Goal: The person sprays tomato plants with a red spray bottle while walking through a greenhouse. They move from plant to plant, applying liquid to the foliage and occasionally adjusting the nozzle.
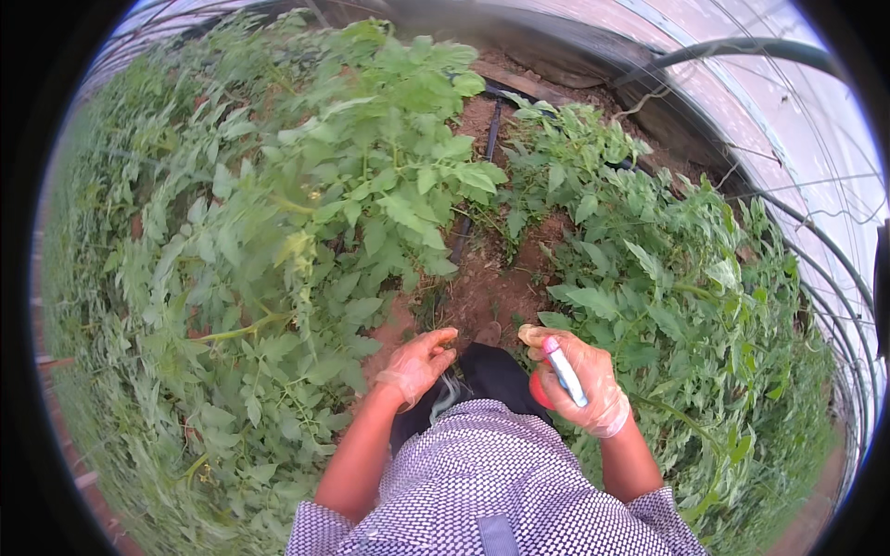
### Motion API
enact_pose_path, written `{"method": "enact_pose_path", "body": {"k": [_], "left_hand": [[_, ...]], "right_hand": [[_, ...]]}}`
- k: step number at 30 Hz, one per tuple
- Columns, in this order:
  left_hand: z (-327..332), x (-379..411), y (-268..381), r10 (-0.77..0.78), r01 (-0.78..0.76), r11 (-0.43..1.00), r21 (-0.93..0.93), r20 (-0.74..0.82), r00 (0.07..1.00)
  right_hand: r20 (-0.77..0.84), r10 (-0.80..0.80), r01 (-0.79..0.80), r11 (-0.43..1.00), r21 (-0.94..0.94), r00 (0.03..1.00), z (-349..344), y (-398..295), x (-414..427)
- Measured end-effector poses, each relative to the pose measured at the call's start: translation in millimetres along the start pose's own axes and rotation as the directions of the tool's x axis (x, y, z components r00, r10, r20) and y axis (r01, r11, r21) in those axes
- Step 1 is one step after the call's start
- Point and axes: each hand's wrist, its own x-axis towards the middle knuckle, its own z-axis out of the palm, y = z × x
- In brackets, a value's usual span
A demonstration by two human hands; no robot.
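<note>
My right hand [580, 379], in a thin clear glove, is closed around a small tube-shaped tool [567, 372] with a pink tip and a pale blue and white body. A red rounded part [540, 390] shows beneath the palm; whether it belongs to the same tool I cannot tell. My left hand [421, 365], gloved alike, is in front of my waist with fingers bent and slightly apart, and nothing is visible in it. Leafy tomato plants [396, 187] with a few yellow flowers stand ahead and to the left, and more tomato plants [653, 278] grow on the right.
A strip of reddish soil [494, 285] runs between the plants, with a black drip hose [494, 128] along it. Curved metal greenhouse pipes [751, 47] and plastic film [799, 104] rise at the right. Pale strings [448, 397] hang by my dark trousers.
</note>
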Motion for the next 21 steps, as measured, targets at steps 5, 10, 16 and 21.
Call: {"method": "enact_pose_path", "body": {"k": [5,10,16,21], "left_hand": [[-27.3,-30.6,-36.4,0.054,-0.058,0.994,-0.092,-0.048,0.997],[-47.1,-54.1,-67.6,0.004,-0.008,0.996,-0.092,-0.048,0.999],[-68.4,-72.7,-88.5,0.031,-0.04,0.991,-0.131,-0.068,0.997],[-71.6,-78.8,-99.8,0.076,-0.089,0.992,-0.095,-0.132,0.988]], "right_hand": [[0.106,-0.038,0.035,0.999,0.026,0.994,44.3,-28.0,20.4],[0.133,-0.086,0.09,0.996,-0.024,0.987,85.4,-47.4,36.9],[0.158,-0.074,0.067,0.996,0.053,0.985,124.2,-63.9,47.3],[0.201,-0.154,0.145,0.988,0.059,0.967,139.8,-66.9,54.6]]}}
